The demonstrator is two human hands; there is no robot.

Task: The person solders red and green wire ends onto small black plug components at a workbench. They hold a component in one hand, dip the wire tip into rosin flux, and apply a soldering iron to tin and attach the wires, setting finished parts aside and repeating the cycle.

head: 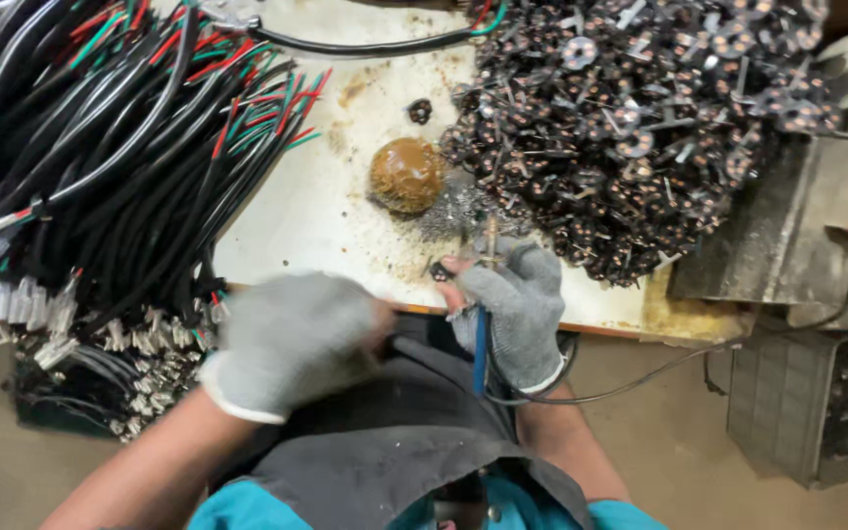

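Both of the person's hands are in grey knit gloves, low over the near edge of the stained white bench (326, 226). The right hand (510, 309) is curled shut around a soldering iron (484, 294): its blue handle runs down through the fist and comes out below the palm, while the metal tip sticks up past the fingers. So the iron stands nearly straight up and down in the picture, long axis running away from the person, tip pointing toward the far side of the bench and the grey scatter of solder dross there. The bare fingertips of that hand poke out of the glove and pinch a small dark part (439, 270) just left of the iron's shaft. A thin black cord loops away from the handle to the right.

The left hand (291, 339) is blurred; it looks loosely closed, knuckles up, but I cannot tell what it grips, if anything. It hovers just beside a heap of black cables (120, 167) with red and green cores and white plugs, spread across the left side. A round brown lump (406, 175) sits mid-bench, and a big pile of small dark copper-wound parts (640, 128) fills the far right
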